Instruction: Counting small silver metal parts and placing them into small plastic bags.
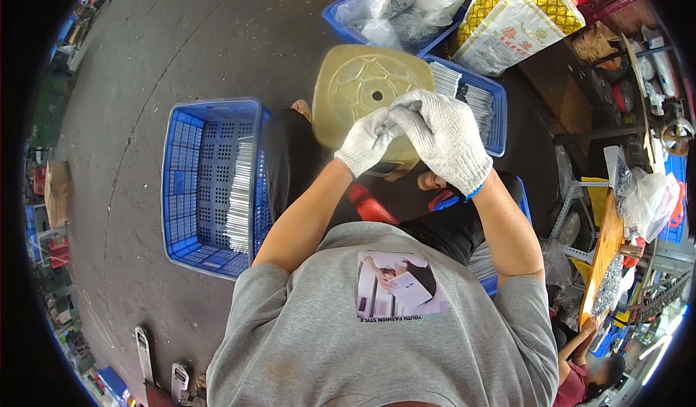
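Note:
Both of my hands wear white knitted gloves and meet fingertip to fingertip in front of my chest. My left hand (366, 144) is closed in a pinch, and so is my right hand (448, 137) beside it. A small greyish piece seems to sit between the fingers, too covered to name. Below and beyond the hands stands a yellowish translucent plastic stool (348, 80) with a hole in its top. To the left, a blue plastic basket (181, 189) holds a row of thin silvery rods (239, 196). Similar rods (478, 106) lie in a blue basket (499, 128) right of the stool.
Clear plastic bags fill a blue bin (339, 24) at the back, beside a yellow-and-white sack (507, 26). Another basket with rods is partly hidden by my right arm. At the right, a person (573, 378) reaches toward a wooden board (600, 255) bearing small metal parts (609, 287).

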Motion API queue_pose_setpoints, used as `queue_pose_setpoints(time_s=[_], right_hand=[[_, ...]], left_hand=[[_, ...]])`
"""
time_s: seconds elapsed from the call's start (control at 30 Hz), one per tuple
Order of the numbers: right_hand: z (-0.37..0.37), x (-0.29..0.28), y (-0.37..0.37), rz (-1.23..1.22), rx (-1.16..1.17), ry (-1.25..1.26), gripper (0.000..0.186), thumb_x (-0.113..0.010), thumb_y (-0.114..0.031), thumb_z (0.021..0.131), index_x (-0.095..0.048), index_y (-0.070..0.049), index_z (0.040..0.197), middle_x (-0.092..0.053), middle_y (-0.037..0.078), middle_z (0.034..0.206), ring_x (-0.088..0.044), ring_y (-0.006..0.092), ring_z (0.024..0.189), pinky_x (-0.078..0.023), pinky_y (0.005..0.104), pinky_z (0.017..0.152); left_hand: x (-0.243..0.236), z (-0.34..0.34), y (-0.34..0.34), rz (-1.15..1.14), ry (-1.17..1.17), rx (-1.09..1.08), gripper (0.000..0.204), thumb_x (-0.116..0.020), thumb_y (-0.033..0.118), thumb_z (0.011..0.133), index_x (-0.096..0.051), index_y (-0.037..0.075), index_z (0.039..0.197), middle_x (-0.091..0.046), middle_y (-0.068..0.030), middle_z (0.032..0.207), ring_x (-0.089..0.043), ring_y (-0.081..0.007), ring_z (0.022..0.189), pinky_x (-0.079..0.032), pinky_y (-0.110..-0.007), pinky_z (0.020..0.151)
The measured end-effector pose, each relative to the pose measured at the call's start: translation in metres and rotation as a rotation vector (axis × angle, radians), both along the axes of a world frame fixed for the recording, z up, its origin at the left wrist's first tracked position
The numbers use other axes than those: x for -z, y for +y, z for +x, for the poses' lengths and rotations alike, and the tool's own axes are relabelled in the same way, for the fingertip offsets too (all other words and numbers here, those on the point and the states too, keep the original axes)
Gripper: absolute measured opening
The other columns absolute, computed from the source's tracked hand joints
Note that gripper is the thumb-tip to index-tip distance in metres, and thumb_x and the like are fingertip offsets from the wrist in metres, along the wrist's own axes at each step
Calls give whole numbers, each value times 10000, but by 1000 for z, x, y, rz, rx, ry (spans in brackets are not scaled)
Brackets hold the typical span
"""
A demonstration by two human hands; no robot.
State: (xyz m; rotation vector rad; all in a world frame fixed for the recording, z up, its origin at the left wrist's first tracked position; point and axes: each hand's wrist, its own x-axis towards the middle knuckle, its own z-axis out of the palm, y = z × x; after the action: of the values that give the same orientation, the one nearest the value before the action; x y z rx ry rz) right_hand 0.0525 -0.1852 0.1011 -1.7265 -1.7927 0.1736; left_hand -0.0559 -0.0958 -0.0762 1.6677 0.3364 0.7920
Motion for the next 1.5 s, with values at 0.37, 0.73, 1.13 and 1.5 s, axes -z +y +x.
queue_pose_setpoints(time_s=[0.37, 0.73, 1.13, 1.5], right_hand=[[1, 1, 0, 3, -3, 76, 161, -646, -145, 815, -679, -31, 925, -685, 71, 816, -613, 239, 660, -484, 303, 646], [2, -4, 2, 14, -52, 32, 154, -644, -153, 825, -676, -35, 919, -683, 67, 809, -613, 226, 655, -479, 301, 630], [-3, -34, -5, 135, 196, 324, 114, -641, -88, 854, -687, 6, 897, -639, 53, 715, -538, 105, 569, -440, 217, 557], [9, 14, -1, -65, 272, 455, 159, -651, -132, 875, -682, 21, 910, -643, 51, 727, -538, 98, 580, -444, 211, 564]], left_hand=[[-18, -4, -2, -79, 52, -15, 241, -625, 146, 867, -617, 23, 1074, -644, -70, 890, -547, -148, 735, -459, -276, 714], [-16, -5, -1, -119, 87, 0, 237, -635, 156, 881, -628, 28, 1080, -658, -65, 924, -570, -154, 777, -468, -283, 739], [-27, -6, -3, -240, 95, 30, 244, -633, 173, 882, -630, 27, 1077, -674, -79, 956, -612, -174, 835, -479, -279, 784], [-29, -5, -1, -139, 214, 8, 257, -635, 185, 884, -630, 20, 1081, -678, -82, 966, -618, -177, 838, -483, -283, 776]])
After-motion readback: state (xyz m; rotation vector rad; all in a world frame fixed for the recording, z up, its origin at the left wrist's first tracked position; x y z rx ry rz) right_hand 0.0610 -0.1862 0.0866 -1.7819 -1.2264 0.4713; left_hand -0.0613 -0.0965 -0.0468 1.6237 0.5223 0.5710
